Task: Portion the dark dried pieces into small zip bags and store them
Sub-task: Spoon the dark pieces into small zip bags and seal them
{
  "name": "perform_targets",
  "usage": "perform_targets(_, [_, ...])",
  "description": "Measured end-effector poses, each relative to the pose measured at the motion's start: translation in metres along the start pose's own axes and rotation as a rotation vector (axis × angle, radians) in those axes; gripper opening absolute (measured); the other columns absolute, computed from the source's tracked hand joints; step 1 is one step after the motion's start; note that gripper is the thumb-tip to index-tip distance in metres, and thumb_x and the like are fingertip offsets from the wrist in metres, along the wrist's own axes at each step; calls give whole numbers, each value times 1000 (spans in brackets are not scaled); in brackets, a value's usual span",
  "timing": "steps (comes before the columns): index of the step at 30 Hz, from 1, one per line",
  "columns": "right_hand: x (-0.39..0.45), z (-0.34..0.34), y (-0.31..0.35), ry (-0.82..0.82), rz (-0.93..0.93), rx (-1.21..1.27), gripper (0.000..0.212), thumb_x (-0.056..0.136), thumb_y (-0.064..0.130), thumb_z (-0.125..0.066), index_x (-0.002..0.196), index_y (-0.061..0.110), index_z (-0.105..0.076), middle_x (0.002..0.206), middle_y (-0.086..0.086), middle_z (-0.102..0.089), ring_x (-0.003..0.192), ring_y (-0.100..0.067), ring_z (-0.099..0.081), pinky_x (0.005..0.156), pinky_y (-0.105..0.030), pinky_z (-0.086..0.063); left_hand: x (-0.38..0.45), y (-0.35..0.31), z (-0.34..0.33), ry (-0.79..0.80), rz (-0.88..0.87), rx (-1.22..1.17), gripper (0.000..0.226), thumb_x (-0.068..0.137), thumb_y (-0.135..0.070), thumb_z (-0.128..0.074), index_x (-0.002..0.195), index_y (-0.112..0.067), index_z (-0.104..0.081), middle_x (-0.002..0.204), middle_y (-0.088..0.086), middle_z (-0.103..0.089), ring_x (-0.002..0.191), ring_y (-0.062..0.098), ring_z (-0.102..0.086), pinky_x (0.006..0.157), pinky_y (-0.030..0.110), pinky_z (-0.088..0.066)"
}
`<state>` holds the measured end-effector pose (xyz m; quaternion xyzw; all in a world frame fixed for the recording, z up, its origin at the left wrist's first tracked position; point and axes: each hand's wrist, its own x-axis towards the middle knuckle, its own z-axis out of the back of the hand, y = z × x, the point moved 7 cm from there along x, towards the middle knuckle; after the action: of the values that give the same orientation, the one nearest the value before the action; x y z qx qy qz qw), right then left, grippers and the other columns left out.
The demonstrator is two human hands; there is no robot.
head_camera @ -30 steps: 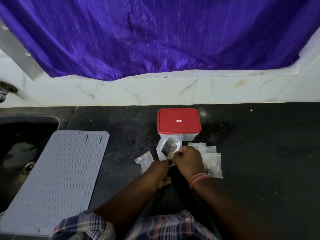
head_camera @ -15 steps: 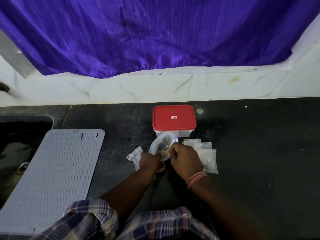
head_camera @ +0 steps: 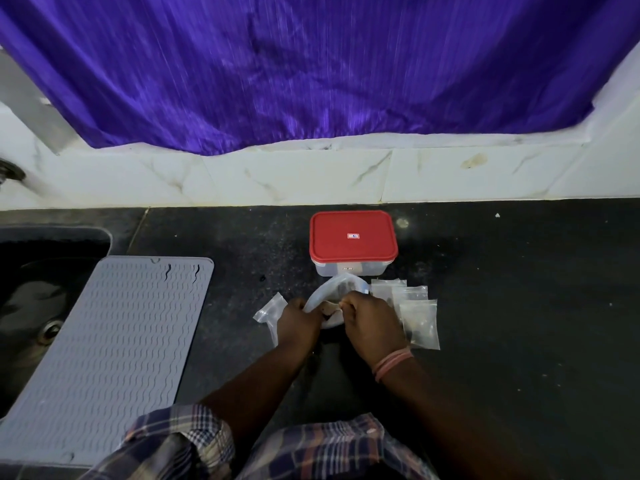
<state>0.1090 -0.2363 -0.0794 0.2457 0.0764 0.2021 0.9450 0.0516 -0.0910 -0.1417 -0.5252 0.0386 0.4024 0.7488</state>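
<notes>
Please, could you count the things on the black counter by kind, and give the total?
Small zip bags lying on the counter: 4, one left of the hands and three overlapping on the right
Larger clear bag held by both hands: 1
Red-lidded container: 1
Grey ribbed mat: 1
Total: 7

Grey mat (head_camera: 104, 348) (ribbed); purple curtain (head_camera: 311, 71)

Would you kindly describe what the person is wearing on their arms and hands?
Both hands, left hand and right hand, are bare, without gloves or rings that show. The right wrist carries pinkish thread bands. Checked plaid sleeves in blue, white and reddish lines are pushed up, leaving the forearms uncovered.
</notes>
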Motion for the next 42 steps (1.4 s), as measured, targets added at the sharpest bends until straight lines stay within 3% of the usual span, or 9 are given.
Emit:
perform_targets(9, [-3, 11, -3, -116, 68, -6, 14, 93, 21, -55, 83, 21, -64, 81, 1, -66, 74, -19, -63, 64, -34, -49, 8, 6, 3, -82, 91, -68, 11, 91, -23, -71, 89, -13, -66, 82, 3, -70, 77, 18, -67, 62, 27, -50])
perform_targets(13, [-3, -4, 2, -18, 156, -109, 17, 91, 25, -58, 99, 27, -73, 101, 4, -73, 91, -15, -68, 80, -32, -55, 12, 7, -1, -60, 58, -90, 13, 92, -22, -68, 92, -10, -71, 82, 4, -72, 82, 22, -70, 79, 36, -58])
perform_targets(18, [-2, 1, 3, -86, 204, -104, 18, 85, 20, -66, 100, 23, -73, 100, 0, -74, 89, -18, -69, 78, -34, -57, 16, 6, 6, -121, 95, -43, 25, 96, -19, -62, 115, -5, -70, 105, 13, -73, 100, 29, -70, 95, 44, -56])
perform_targets(22, [0, -6, 6, -34, 264, -131, 24, 84, 37, -65, 105, 29, -74, 106, 5, -70, 97, -15, -67, 84, -31, -56, 14, 4, 4, -97, 55, -89, 9, 94, -17, -64, 98, -11, -69, 83, 1, -69, 82, 19, -67, 64, 26, -50])
perform_targets(25, [-3, -1, 7, -67, 324, -32, 36, 82, 36, -49, 100, 23, -78, 98, -1, -73, 89, -17, -69, 81, -30, -57, 14, 2, 5, -95, 52, -122, 15, 94, -18, -66, 101, -7, -72, 90, 7, -73, 85, 20, -70, 64, 27, -52])
perform_targets(29, [2, 4, -5, -36, 256, 131, 21, 90, 20, -65, 107, 25, -75, 106, 9, -68, 94, 17, -49, 93, 0, -31, 20, 3, 5, -95, 58, -83, 20, 95, -20, -65, 107, -5, -72, 95, 8, -72, 92, 24, -69, 86, 38, -57])
perform_targets(34, [1, 2, -1, -48, 271, 134, 27, 84, 7, -71, 109, 17, -77, 109, -6, -73, 101, -19, -67, 95, -21, -42, 18, 3, -1, -37, 51, -116, 14, 87, -14, -70, 98, -7, -74, 87, 4, -73, 82, 18, -68, 67, 27, -50])
perform_targets(37, [2, 1, -13, -88, 192, 185, 28, 87, 8, -68, 111, 21, -76, 108, -2, -73, 99, -13, -65, 93, -11, -38, 15, 2, 1, -38, 39, -136, 11, 88, -13, -68, 95, -8, -74, 84, 4, -72, 79, 17, -68, 63, 25, -48])
perform_targets(42, [4, 1, -15, -38, 154, 162, 26, 89, 12, -66, 111, 21, -76, 105, -4, -72, 97, -17, -66, 92, -21, -46, 15, 3, 1, -42, 50, -134, 8, 93, -15, -65, 96, -10, -71, 80, 1, -69, 75, 13, -65, 64, 25, -50])
